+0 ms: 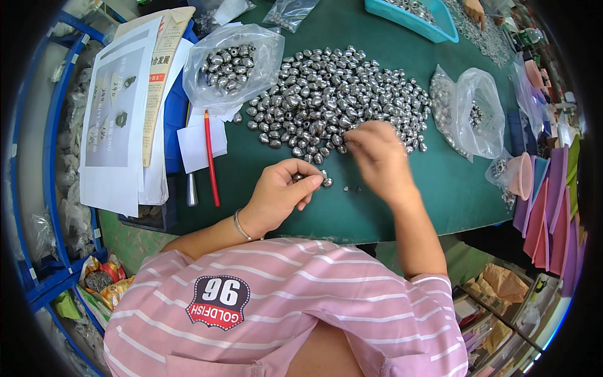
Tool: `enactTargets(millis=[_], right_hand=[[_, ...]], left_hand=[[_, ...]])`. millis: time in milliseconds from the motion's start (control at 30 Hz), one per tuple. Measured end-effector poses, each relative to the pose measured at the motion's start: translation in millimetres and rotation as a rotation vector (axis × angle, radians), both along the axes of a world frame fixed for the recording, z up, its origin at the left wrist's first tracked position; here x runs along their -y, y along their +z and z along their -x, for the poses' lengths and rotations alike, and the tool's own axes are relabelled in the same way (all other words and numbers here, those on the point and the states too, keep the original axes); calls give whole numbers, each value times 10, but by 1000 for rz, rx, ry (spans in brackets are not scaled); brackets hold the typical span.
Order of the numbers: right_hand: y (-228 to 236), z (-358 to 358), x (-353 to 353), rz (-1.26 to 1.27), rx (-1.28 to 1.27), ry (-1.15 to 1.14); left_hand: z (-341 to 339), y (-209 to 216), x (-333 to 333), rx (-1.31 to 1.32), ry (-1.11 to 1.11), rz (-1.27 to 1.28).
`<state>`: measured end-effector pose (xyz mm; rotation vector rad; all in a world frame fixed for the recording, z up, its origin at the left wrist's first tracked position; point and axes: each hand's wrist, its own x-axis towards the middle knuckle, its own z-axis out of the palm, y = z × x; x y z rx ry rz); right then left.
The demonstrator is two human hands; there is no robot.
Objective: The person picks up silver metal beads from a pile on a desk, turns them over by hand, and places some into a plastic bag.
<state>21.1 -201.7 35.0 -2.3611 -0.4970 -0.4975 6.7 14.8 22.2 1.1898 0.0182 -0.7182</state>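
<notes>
A wide heap of shiny silver metal beads, egg-shaped and some with a visible hole, lies on the green table. My left hand, with a bangle at its wrist, is closed in front of the heap. It holds a few metal beads by thumb and fingers; others may be hidden in the palm. At the near edge of the heap is my right hand, slightly blurred. Its fingers are curled together among the beads, and what they grip is hidden. Two tiny pieces lie on the table between my hands.
An open plastic bag of beads stands at the heap's left, beside papers and a red pencil. On the right are another open bag and a pink cup. A turquoise tray and another person's hand appear at the far side.
</notes>
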Motion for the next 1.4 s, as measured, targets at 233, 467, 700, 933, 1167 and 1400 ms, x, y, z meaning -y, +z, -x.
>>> enactTargets(millis=[233,467,700,933,1167,1400], right_hand=[[-115,-3,-212,255,-29,39],[-136,192,-228,253,-142,-1],[-125,285,-174,207,-213,10],[-152,338,-210,130,-134,-13],[-287,441,-214,-12,-201,-46],[-199,389,-322,43,-126,-57]], left_hand=[[-1,-20,-42,-13,0,-34],[-6,-17,6,3,-35,-19],[7,-23,-9,-4,-27,-15],[8,-41,36,9,-33,-53],[-4,-64,52,81,-17,-80],[-8,-120,60,93,5,-108]])
